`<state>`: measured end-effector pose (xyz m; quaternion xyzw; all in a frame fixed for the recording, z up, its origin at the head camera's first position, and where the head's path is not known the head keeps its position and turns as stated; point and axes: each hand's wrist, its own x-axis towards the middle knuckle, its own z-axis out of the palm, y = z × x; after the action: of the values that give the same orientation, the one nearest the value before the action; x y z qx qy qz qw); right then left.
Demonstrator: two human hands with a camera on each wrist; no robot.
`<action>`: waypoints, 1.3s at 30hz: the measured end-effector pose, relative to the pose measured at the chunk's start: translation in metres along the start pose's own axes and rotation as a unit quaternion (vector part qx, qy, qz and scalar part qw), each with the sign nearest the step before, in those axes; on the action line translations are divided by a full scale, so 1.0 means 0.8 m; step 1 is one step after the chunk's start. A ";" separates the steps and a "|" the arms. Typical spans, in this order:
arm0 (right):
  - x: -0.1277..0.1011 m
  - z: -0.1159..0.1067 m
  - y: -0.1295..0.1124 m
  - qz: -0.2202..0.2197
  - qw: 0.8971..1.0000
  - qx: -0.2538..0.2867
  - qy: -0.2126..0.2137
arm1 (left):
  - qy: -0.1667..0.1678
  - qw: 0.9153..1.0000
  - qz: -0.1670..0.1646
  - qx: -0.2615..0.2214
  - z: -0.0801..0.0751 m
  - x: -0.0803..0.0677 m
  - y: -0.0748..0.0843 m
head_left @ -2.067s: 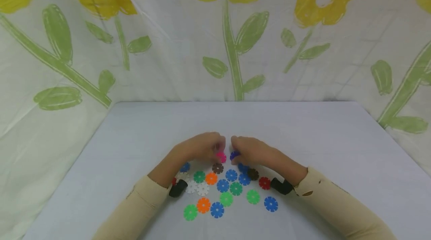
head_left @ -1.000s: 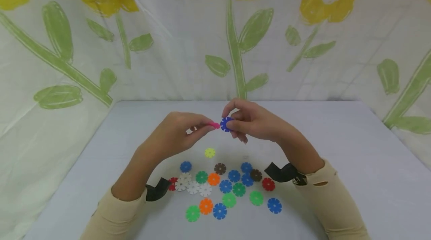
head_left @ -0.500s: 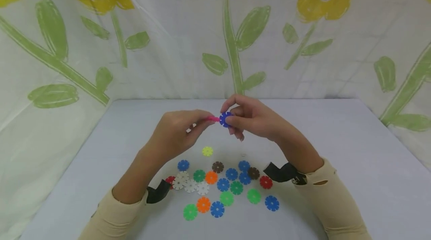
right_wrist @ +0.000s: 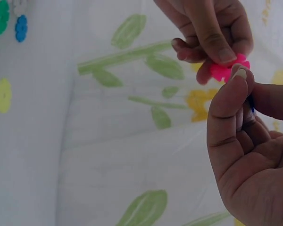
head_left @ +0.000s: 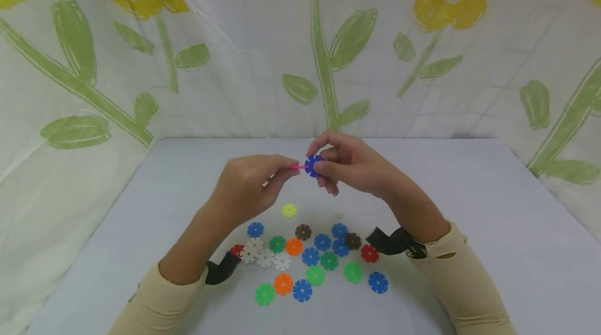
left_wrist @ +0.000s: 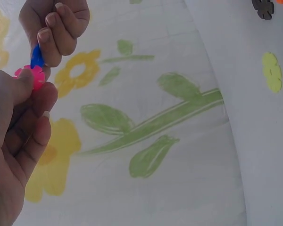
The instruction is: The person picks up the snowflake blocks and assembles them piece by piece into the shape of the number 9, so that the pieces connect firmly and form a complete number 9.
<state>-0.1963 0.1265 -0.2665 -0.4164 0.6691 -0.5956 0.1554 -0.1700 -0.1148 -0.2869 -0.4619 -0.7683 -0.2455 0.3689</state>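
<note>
The pink disc (head_left: 298, 167) is a small flat plastic piece with a notched, petal-like rim, bright pink; in the head view it shows edge-on as a thin sliver. The left hand (head_left: 246, 183) pinches it between thumb and forefinger, the other fingers (left_wrist: 26, 141) curled below. The blue disc (head_left: 312, 166) has the same shape, deep blue, held face-on to the head camera. The right hand (head_left: 349, 165) pinches it between thumb and bent forefinger, its remaining fingers curled behind. The two discs meet edge to face, raised above the bench (head_left: 469, 210) and well above the yellow disc (head_left: 289, 210). Whether the notches are slotted together cannot be told.

The yellow disc lies alone on the pale, smooth bench. Nearer the person than the yellow disc lies a loose scatter of discs (head_left: 310, 259) in blue, green, orange, brown, red and white, flat, some touching. Black straps show at both wrists, below cream sleeves. Beyond the yellow disc, at the far edge of the bench, hangs a white cloth (head_left: 235, 63) printed with large yellow flowers and green stems and leaves; it wraps both sides too.
</note>
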 end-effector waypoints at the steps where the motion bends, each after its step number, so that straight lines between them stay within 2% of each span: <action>1: 0.000 0.001 0.000 -0.003 1.000 -0.004 0.000 | 0.004 1.000 0.004 0.003 0.001 0.000 0.000; 7: 0.000 0.005 -0.002 -0.027 0.999 -0.022 -0.005 | 0.046 0.997 0.045 0.042 0.007 -0.002 0.004; 11: 0.000 0.009 -0.003 -0.040 0.999 -0.032 -0.003 | 0.066 0.995 0.057 0.056 0.008 -0.001 0.010; 16: 0.000 0.014 0.000 -0.062 0.996 -0.060 0.010 | 0.069 0.994 0.055 0.069 0.008 -0.002 0.014; 20: 0.002 0.019 0.004 -0.080 0.992 -0.089 0.027 | 0.071 0.994 0.039 0.072 0.011 -0.006 0.016; 23: 0.003 0.024 0.006 -0.066 0.992 -0.095 0.044 | 0.071 0.995 0.024 0.068 0.016 -0.008 0.020; 26: 0.002 0.029 0.006 -0.034 0.993 -0.095 0.062 | 0.073 0.995 0.015 0.066 0.021 -0.010 0.022; 30: 0.003 0.031 0.004 -0.007 0.994 -0.082 0.078 | 0.075 0.994 0.017 0.072 0.022 -0.010 0.020; 33: 0.005 0.031 0.006 -0.001 0.994 -0.073 0.078 | 0.052 0.996 0.010 0.077 0.018 -0.008 0.017; 35: 0.006 0.029 0.006 -0.001 0.994 -0.079 0.074 | 0.016 0.997 -0.009 0.073 0.013 -0.006 0.014; 37: 0.007 0.027 0.008 0.000 0.994 -0.080 0.070 | -0.033 0.996 -0.045 0.067 0.009 -0.004 0.012; 39: 0.008 0.025 0.010 -0.002 0.995 -0.079 0.061 | -0.082 0.991 -0.087 0.055 0.006 -0.003 0.011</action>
<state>-0.1891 0.1078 -0.2769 -0.3917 0.7214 -0.5655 0.0797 -0.1631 -0.1089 -0.2917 -0.3909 -0.8454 -0.1955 0.3071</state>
